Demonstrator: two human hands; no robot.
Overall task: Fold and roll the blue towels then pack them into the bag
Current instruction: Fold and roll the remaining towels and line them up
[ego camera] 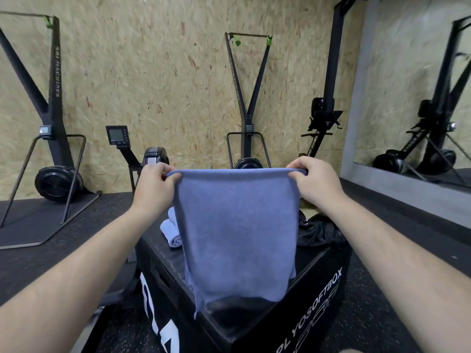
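- Two hands share the job: my left hand (155, 186) and right hand (317, 183) are raised side by side. On each, the fingers (167, 171) curl over a top corner of the towel and the thumb pinches from my side.
- One towel (237, 233) hangs between them in the air. Its top hem is pulled level and the rest drapes down in front of the box, with the lower left corner trailing lowest.
- I judge it light, thin and limp. It has no stiffness of its own, is not fragile, and has enough nap that a corner pinch should not slip.
- It will sag wherever it is unsupported, so I would keep hold of the corners and lay it flat before folding.
- One box (318, 289), black, stands under the towel and carries everything else.
- Two rolled towels (173, 234), as far as I can count, lie close together at the left of the box top. They are paler and partly hidden by the hanging cloth, which may hide more.
- One bag (319, 231), black and crumpled, lies at the right rear of the box top. I cannot tell whether its mouth is open.
- Farthest off, two ski machines (248, 103) stand against the chipboard wall, with one rower (153, 155) between them.
- One mirror (418, 98) is on the right.
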